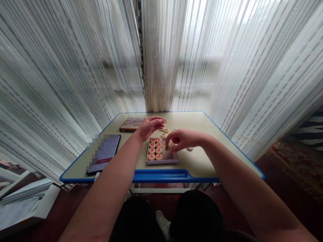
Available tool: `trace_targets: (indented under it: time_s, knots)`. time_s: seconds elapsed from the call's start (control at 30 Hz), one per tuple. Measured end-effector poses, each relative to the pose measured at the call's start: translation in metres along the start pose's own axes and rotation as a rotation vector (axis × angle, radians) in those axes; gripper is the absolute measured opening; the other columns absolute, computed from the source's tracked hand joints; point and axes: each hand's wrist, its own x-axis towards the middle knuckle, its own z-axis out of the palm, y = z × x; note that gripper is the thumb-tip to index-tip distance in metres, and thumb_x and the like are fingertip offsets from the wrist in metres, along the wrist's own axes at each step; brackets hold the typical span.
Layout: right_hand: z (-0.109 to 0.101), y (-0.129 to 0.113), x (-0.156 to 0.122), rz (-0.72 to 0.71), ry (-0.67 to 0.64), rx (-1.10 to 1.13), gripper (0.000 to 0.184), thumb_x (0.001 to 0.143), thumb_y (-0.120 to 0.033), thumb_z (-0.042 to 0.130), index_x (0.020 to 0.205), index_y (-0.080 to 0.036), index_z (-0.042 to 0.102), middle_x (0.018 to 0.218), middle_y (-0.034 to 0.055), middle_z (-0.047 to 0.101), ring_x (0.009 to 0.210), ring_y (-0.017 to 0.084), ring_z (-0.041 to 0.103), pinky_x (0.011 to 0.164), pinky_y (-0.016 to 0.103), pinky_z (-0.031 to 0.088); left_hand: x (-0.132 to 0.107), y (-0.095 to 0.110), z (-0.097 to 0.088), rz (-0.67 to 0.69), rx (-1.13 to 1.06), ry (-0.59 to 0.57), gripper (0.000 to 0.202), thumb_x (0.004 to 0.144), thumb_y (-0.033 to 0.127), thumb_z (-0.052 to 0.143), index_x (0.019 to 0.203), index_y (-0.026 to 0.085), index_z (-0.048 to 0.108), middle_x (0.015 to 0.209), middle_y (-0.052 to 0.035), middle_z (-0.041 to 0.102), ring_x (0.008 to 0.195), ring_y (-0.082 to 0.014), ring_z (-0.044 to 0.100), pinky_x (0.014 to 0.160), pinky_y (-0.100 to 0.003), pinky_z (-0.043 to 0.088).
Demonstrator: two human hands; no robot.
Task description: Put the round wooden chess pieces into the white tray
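A shallow white box point(163, 163) sits near the table's front edge. Two columns of round Chinese chess pieces with red characters point(158, 151) fill its left side. My right hand point(178, 139) reaches over the box's right side, thumb and fingers curled around a Chinese chess piece point(171, 144). Just below that lies a black-marked piece point(167, 148). My left hand point(150, 127) hovers behind the box, fingers loosely bent and apart, its fingertips close to a loose piece point(165, 121). Nothing shows plainly in its grasp. Other loose pieces point(166, 130) lie behind the box.
A printed flat box point(131, 124) lies at the back left of the table point(202, 164). A tablet point(107, 151), partly pixelated, rests at the left edge. One piece point(189, 149) lies right of the box, near my right wrist. Striped curtains point(161, 60) hang behind the table.
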Motion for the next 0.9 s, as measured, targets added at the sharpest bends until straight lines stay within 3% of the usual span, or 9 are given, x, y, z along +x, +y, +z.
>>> trace_targets:
  time_s: [0.1, 0.23, 0.33, 0.5, 0.73, 0.9]
  knots:
    - [0.007, -0.007, 0.001, 0.069, -0.012, -0.123, 0.026, 0.068, -0.028, 0.068, 0.092, -0.021, 0.069, 0.058, -0.0062, 0.045, 0.051, 0.006, 0.039, 0.049, 0.021, 0.029, 0.002, -0.006, -0.001, -0.001, 0.253, 0.024, 0.02, 0.065, 0.028, 0.066, 0.078, 0.013, 0.064, 0.074, -0.0047, 0.065, 0.065, -0.0134, 0.059, 0.068, -0.031, 0.048]
    - [0.011, -0.011, 0.002, 0.168, 0.0, -0.244, 0.025, 0.065, -0.028, 0.068, 0.09, -0.023, 0.07, 0.064, -0.0033, 0.055, 0.051, 0.008, 0.045, 0.047, 0.021, 0.03, 0.006, -0.013, -0.007, 0.115, 0.953, 0.158, 0.015, 0.067, 0.03, 0.063, 0.073, 0.017, 0.067, 0.077, -0.0063, 0.066, 0.071, -0.0181, 0.058, 0.07, -0.032, 0.045]
    - [0.012, -0.011, 0.003, 0.178, 0.004, -0.286, 0.025, 0.065, -0.028, 0.068, 0.09, -0.025, 0.071, 0.067, -0.0021, 0.057, 0.053, 0.009, 0.048, 0.048, 0.022, 0.032, 0.005, -0.012, -0.012, 0.14, 1.241, 0.161, 0.018, 0.07, 0.034, 0.058, 0.073, 0.019, 0.068, 0.084, -0.0074, 0.068, 0.074, -0.0203, 0.059, 0.07, -0.032, 0.043]
    - [0.011, -0.012, 0.002, 0.146, 0.001, -0.293, 0.024, 0.064, -0.027, 0.069, 0.088, -0.024, 0.071, 0.068, -0.0019, 0.058, 0.055, 0.009, 0.048, 0.05, 0.022, 0.033, 0.004, -0.008, -0.013, 0.012, 1.398, 0.212, 0.028, 0.072, 0.043, 0.054, 0.063, 0.019, 0.066, 0.069, -0.0092, 0.066, 0.069, -0.0226, 0.059, 0.063, -0.031, 0.041]
    - [0.007, -0.016, -0.004, 0.075, -0.112, -0.147, 0.028, 0.063, -0.034, 0.073, 0.087, -0.02, 0.069, 0.062, -0.0048, 0.053, 0.053, 0.008, 0.046, 0.049, 0.02, 0.033, 0.006, -0.006, -0.021, -0.21, 1.448, 0.253, 0.046, 0.067, 0.061, 0.054, 0.055, 0.018, 0.062, 0.068, -0.0165, 0.066, 0.08, -0.0305, 0.062, 0.069, -0.033, 0.042]
    - [0.012, -0.018, 0.0, 0.089, -0.2, -0.206, 0.018, 0.065, -0.03, 0.071, 0.081, -0.02, 0.07, 0.06, -0.0042, 0.055, 0.053, 0.008, 0.046, 0.049, 0.021, 0.032, 0.006, -0.003, -0.022, -0.424, 1.385, 0.173, 0.059, 0.069, 0.07, 0.044, 0.047, 0.017, 0.059, 0.046, -0.0153, 0.058, 0.063, -0.0313, 0.062, 0.068, -0.037, 0.042]
